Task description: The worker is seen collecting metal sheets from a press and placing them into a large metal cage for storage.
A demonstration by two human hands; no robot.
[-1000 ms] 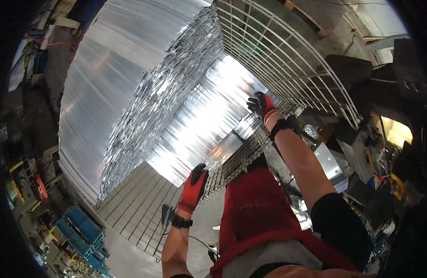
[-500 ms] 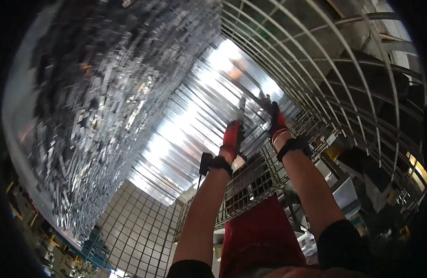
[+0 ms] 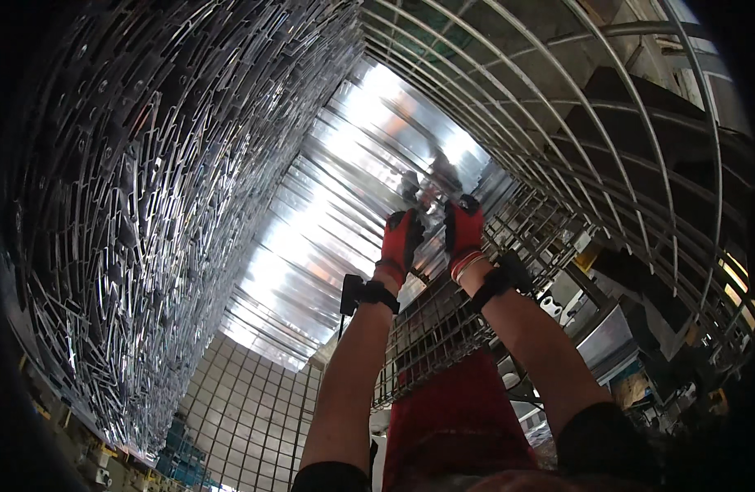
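Observation:
Both of my hands wear red and black gloves and are side by side over a layer of shiny, flat metal strips (image 3: 304, 221). My left hand (image 3: 400, 239) rests at the near end of these strips, back of the glove toward me. Close to its right, my right hand (image 3: 464, 230) touches or hovers over the same bright metal. The fingers of both hands point away and are mostly hidden, so I cannot tell if they grip a strip. Dark, blurred reflections of the gloves show in the metal beyond them.
A tall wall of tightly stacked metal pieces, edges outward, (image 3: 164, 213) rises on the left. Wire mesh of a cage (image 3: 615, 123) curves along the right. Lower mesh panels stand at the near side (image 3: 435, 344) and lower left (image 3: 246, 394). A red apron (image 3: 459, 418) covers my front.
My hands have drawn closer together; the right one came nearer to me and leftward. The view has shifted slightly, and the stacked pieces on the left look sharper.

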